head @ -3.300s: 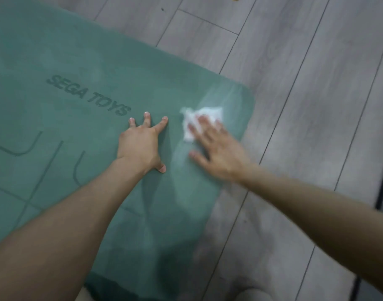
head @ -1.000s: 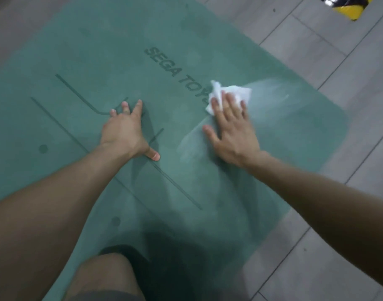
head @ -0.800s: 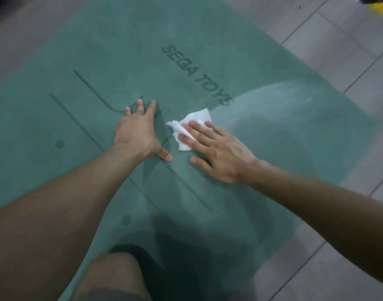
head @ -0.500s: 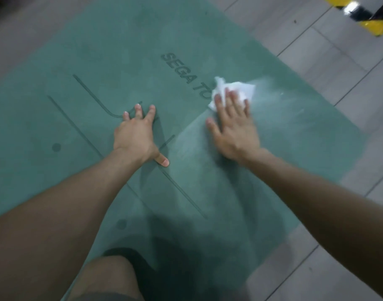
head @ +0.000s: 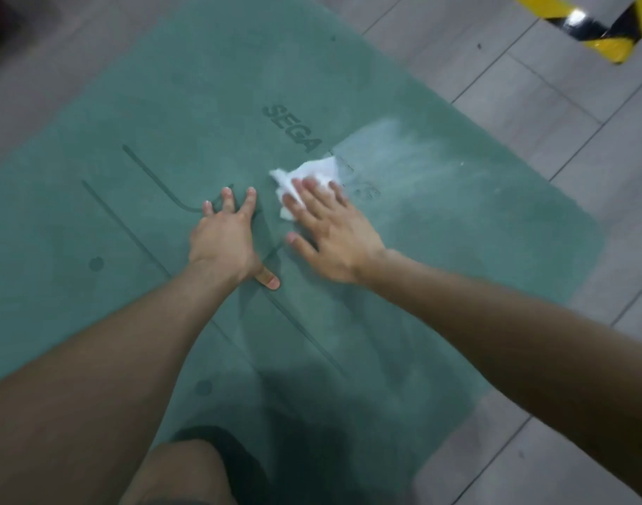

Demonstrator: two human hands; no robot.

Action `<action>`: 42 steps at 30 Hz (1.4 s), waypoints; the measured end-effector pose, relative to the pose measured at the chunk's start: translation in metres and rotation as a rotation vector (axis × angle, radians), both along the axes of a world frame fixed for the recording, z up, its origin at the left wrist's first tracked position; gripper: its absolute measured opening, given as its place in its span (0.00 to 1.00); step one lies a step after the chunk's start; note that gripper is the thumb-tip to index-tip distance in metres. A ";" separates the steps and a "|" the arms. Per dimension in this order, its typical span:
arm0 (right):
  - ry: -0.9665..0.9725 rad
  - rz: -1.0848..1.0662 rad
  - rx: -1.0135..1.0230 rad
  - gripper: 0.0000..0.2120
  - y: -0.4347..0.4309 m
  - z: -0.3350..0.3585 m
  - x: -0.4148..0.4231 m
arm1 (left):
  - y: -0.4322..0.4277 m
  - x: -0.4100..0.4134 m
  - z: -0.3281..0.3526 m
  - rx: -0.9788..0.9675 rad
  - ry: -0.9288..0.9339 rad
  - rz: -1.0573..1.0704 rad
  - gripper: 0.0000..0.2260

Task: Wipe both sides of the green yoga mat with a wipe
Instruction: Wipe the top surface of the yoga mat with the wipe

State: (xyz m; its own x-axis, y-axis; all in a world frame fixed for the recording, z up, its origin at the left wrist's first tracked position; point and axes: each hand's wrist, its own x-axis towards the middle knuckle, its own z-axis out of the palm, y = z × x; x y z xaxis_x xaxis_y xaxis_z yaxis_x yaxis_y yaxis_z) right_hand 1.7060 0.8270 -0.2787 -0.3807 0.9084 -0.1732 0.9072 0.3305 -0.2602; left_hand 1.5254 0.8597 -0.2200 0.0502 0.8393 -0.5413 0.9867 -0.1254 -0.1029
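So the flat green rubbery yoga mat [head: 203,85] is lying flat on the grey wood-plank floor [head: 567,122], filling most of the view and running from 7 o'clock up toward 1. The crumpled white wipe [head: 312,173] sits on it just above centre, right over the tail end of the dark "SEGA" lettering [head: 290,129]. The right hand [head: 334,242] has flat, straight fingers pressing on the wipe, not curled round it. A pale streaky patch [head: 403,154] spreads off the wipe toward 2 o'clock. The left hand [head: 223,242] is just beside it at 9 o'clock, palm down, fingers spread, pressing the mat; the two hands are apart, not touching.

Edges: the mat's rounded corner is at 3 o'clock, and bare floor runs from 1 round to 5. More floor shows at 10 to 11. A yellow-and-black striped object [head: 596,27] sits at 1 o'clock, well off the mat. A bare knee [head: 181,472] rests at 6 o'clock.
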 end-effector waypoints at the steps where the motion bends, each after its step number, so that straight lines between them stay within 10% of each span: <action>1: 0.001 0.130 -0.008 0.35 -0.012 -0.004 -0.009 | 0.001 0.000 0.000 -0.004 0.002 -0.002 0.79; 8: -0.057 -0.433 -0.044 0.36 0.092 0.000 0.113 | 0.002 -0.003 -0.004 0.009 0.006 -0.003 0.80; 15: -0.060 -0.469 0.050 0.36 -0.062 -0.007 0.130 | 0.003 -0.001 -0.004 -0.001 -0.005 0.004 0.80; 22: -0.029 -0.455 -0.031 0.39 0.082 0.001 0.115 | 0.008 0.005 -0.008 -0.022 0.017 0.023 0.81; 29: -0.030 -0.546 0.061 0.35 -0.072 -0.010 0.135 | 0.000 0.044 0.008 -0.028 0.011 -0.136 0.77; 42: 0.060 -0.515 0.105 0.33 0.042 -0.013 0.137 | 0.009 0.139 -0.010 -0.060 -0.005 -0.212 0.80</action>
